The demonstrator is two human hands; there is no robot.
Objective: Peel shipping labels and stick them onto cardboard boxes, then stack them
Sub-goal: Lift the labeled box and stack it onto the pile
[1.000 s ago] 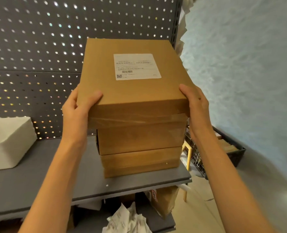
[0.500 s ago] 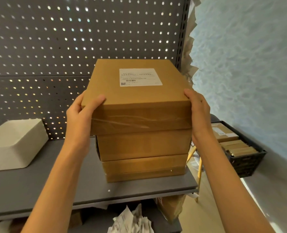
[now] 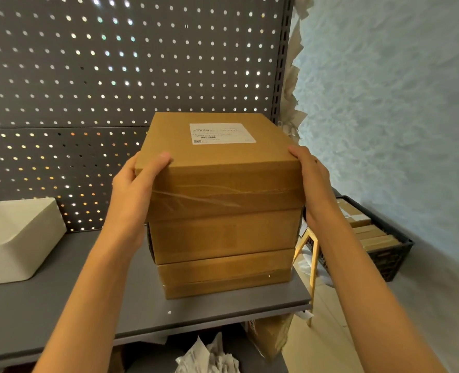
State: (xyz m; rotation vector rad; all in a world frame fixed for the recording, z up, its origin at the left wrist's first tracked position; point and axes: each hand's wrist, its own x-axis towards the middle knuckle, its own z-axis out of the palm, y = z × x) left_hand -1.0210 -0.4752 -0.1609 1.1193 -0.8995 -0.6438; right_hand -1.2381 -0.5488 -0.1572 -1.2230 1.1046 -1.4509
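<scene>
A brown cardboard box (image 3: pixel 223 179) with a white shipping label (image 3: pixel 221 133) on its top rests on two other cardboard boxes, the middle box (image 3: pixel 223 235) and the bottom box (image 3: pixel 225 275), forming a stack on the grey shelf (image 3: pixel 61 300). My left hand (image 3: pixel 135 189) grips the top box's left front corner, thumb on its top. My right hand (image 3: pixel 313 181) clasps its right side. Clear tape runs across the top box's front face.
A white rectangular block (image 3: pixel 15 238) lies on the shelf at left. A perforated grey panel (image 3: pixel 88 76) backs the shelf. A black crate (image 3: pixel 379 243) with more boxes stands at right, near a wooden stand leg (image 3: pixel 313 267). Crumpled paper backing (image 3: pixel 209 356) lies below the shelf.
The top box has come down onto the stack and now sits squarely on the middle box. Both hands still hold its sides. The camera has shifted so the stack appears lower in view.
</scene>
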